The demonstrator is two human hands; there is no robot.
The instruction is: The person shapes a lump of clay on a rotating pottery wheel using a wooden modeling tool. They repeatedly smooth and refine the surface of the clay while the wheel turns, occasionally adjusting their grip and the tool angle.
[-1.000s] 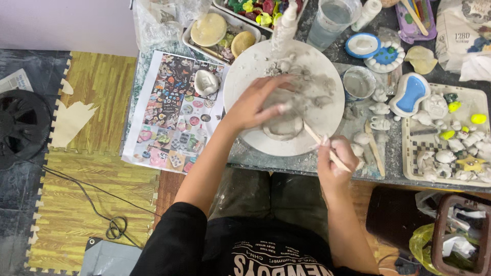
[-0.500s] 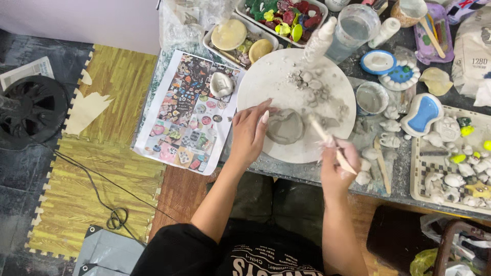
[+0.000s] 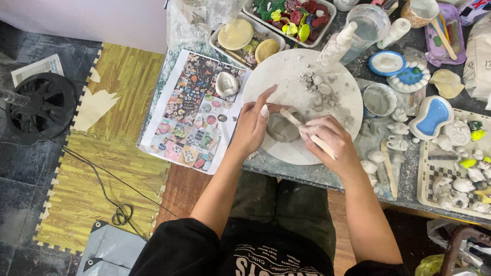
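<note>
1. We see a round board [image 3: 327,110], matt and chalky white, dusted with dried clay.
2. On it lies a flat piece of grey clay [image 3: 281,129], damp-looking and smooth, with rough crumbled clay lumps [image 3: 319,89] above it.
3. Our right hand [image 3: 330,145] holds a pale wooden stick [image 3: 309,134], matt and clay-smeared; our left hand [image 3: 254,125] has glossy pale nails on its fingers [image 3: 264,102].
4. The printed sheet [image 3: 192,115] is glossy paper.
5. The worktop [image 3: 404,179] looks dark, rough and clay-stained.
6. The blue-filled dish [image 3: 432,116] looks like glazed, shiny ceramic.
7. The floor mats [image 3: 76,189] are foam with a matt wood-grain print.
</note>
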